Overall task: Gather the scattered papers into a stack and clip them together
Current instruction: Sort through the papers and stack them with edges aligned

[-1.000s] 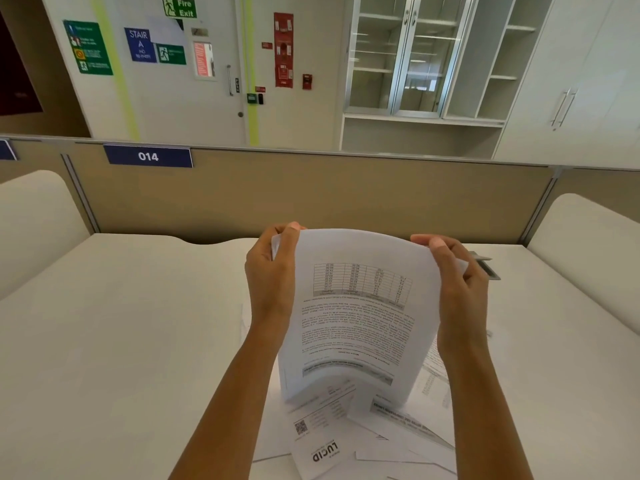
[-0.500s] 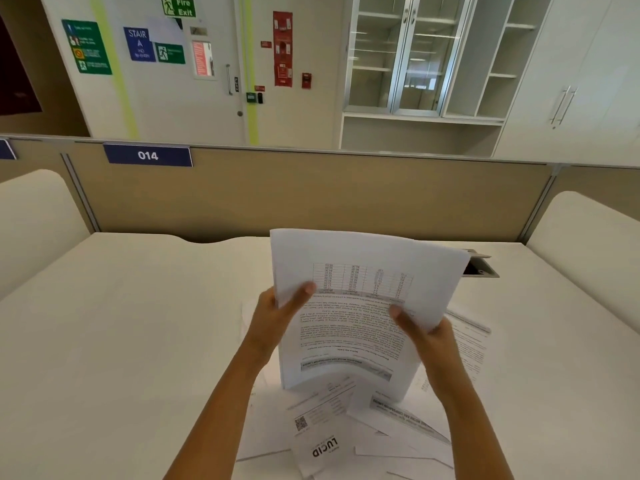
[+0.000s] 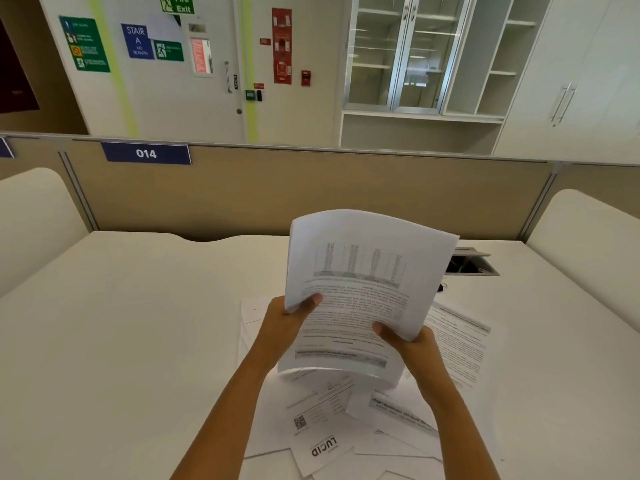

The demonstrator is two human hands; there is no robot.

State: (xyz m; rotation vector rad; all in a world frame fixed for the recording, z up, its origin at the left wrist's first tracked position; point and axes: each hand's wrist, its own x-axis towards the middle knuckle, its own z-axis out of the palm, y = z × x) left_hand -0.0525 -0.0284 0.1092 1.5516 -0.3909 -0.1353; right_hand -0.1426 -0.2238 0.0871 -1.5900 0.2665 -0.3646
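Observation:
A stack of printed papers (image 3: 363, 278) stands almost upright over the white desk (image 3: 131, 323), its top curling away from me and its lower edge just above the loose sheets. My left hand (image 3: 287, 323) grips the stack's left edge, thumb on the front page. My right hand (image 3: 405, 341) grips its right lower edge, thumb on the front as well. Several scattered papers (image 3: 325, 427) lie flat under and around the stack, one printed LUCID. A small dark object (image 3: 440, 287) lies on the desk beyond the stack; whether it is a clip I cannot tell.
A beige partition (image 3: 311, 192) labelled 014 closes the desk's far side. An open cable hatch (image 3: 471, 265) sits at the desk's back right. White curved side panels (image 3: 588, 237) flank the desk on both sides.
Both hands slid from the stack's top corners down to its side edges. The stack has tilted slightly to the right and its top bends back.

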